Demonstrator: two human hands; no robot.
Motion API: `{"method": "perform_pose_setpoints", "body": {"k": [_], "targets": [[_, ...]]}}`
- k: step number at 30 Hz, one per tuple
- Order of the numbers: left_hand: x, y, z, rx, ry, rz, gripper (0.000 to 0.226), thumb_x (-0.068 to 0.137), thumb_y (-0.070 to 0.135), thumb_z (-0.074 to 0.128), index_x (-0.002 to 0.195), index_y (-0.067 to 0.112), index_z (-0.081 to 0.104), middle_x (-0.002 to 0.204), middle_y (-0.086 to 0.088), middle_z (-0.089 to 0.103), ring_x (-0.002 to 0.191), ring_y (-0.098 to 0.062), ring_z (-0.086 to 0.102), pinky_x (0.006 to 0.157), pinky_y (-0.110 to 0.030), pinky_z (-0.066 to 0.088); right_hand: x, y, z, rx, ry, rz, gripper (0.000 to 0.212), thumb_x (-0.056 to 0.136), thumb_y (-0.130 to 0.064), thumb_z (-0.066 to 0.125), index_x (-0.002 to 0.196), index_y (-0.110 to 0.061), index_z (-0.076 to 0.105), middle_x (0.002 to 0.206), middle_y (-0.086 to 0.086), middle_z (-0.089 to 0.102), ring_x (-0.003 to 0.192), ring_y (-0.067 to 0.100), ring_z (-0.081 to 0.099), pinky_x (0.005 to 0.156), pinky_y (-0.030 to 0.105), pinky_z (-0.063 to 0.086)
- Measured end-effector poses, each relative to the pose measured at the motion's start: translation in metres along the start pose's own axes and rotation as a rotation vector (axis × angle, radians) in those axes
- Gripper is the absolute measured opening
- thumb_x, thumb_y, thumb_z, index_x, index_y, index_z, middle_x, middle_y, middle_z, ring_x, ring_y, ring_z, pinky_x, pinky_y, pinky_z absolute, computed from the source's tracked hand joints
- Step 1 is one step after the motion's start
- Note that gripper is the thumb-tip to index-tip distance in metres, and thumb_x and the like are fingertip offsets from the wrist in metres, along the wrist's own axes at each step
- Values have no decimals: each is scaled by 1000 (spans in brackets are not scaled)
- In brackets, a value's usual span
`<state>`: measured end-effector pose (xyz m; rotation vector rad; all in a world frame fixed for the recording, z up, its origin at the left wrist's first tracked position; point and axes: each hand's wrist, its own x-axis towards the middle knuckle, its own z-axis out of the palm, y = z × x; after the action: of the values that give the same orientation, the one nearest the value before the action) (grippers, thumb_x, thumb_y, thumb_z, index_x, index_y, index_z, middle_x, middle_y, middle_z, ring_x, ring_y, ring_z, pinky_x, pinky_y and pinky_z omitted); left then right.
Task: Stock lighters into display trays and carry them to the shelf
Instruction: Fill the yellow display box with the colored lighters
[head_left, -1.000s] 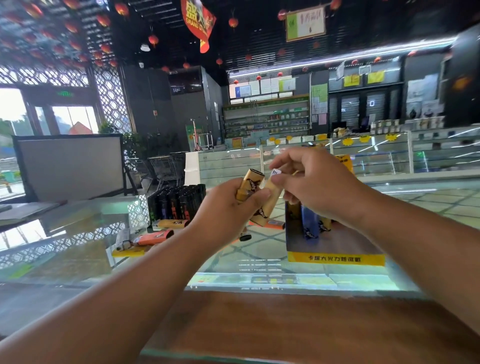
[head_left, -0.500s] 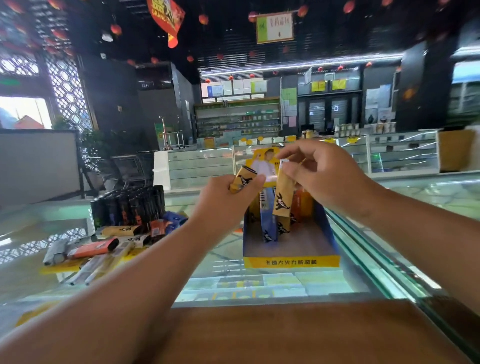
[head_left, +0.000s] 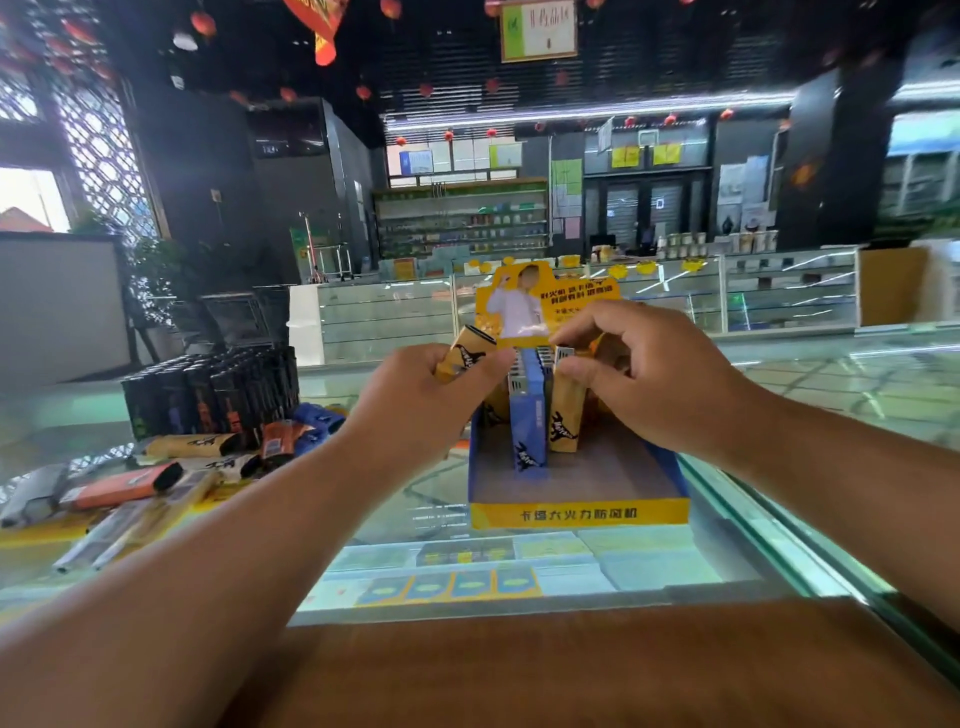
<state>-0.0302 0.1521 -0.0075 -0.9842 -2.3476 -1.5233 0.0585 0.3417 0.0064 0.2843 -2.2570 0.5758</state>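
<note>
left hand (head_left: 415, 410) gripping lighter (head_left: 464, 354), second lighter (head_left: 565, 418) (right hand (head_left: 657, 376))

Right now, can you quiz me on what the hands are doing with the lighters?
1. True or false: the left hand holds a yellow lighter.
2. The right hand pinches an upright lighter in the display tray. What colour is it? A) yellow B) green C) pink
3. Fill in: the black lighters stand on the tray's ____ side.
Key: 1 true; 2 A; 3 left.
</note>
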Motion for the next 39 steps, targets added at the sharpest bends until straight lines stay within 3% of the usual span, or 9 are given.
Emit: {"method": "perform_pose_setpoints", "body": {"k": [10,14,19,23,30,32,35,37,39], "targets": [[-3,4,-3,-40,-17,-10,49,85,56,64,58,20,42,53,-2,38,51,-18,35,59,-35,33,1,2,5,-69,-40,-38,6,86,-22,70,90,-23,66,92,-13,55,76,5,55,67,17,42],[-6,8,-5,16,-11,6,43,87,50,64,61,19,48,54,-3,41,50,-18,37,57,-32,34,1,1,7,-71,-60,-41,5,88,-22,67,89,-27,67,95,-14,54,75,3,51,64,11,38],[-12,17,-7,203,5,121,47,89,41,65,57,17,40,42,10,31,38,-8,28,40,-19,22,0,-11,0,61,8,-31,12,93,-29,58,97,-23,68,87,-15,50,63,4,47,57,10,36],[-14,21,-7,303,-24,232,35,88,39,65,70,11,58,45,10,38,42,-8,34,42,-18,27,-1,-29,-3,66,30,-164,24,88,-40,58,109,-30,64,87,-15,58,73,3,50,64,7,36],[-17,24,-7,309,-78,294,20,88,37,66,74,21,65,50,10,46,45,-7,39,44,-16,31,-4,-35,0,83,19,-207,9,87,-22,67,96,-21,67,74,-32,53,55,-2,45,51,5,31],[-18,25,-8,265,-97,282,17,87,40,66,81,24,67,56,5,57,48,-9,47,49,-24,40,-4,-32,0,99,11,-178,7,89,-17,67,94,-22,66,72,-33,53,54,-3,45,50,6,31],[-20,27,-9,191,-94,233,17,87,45,66,86,28,68,69,-1,68,59,-18,60,60,-37,52,-3,-25,-2,173,9,-89,5,90,-19,64,93,-23,65,71,-31,55,58,0,46,54,10,35],[-20,27,-11,160,-76,203,19,88,45,65,87,26,68,68,2,69,52,-9,56,55,-32,50,-2,-21,-5,238,22,-33,6,92,-21,62,93,-26,64,75,-23,58,63,7,49,58,17,40],[-21,28,-13,130,-67,170,22,89,45,63,85,24,68,65,6,69,48,-4,52,51,-24,45,-2,-18,-9,310,34,19,7,93,-21,60,93,-26,64,81,-9,61,76,25,53,68,34,45]]}}
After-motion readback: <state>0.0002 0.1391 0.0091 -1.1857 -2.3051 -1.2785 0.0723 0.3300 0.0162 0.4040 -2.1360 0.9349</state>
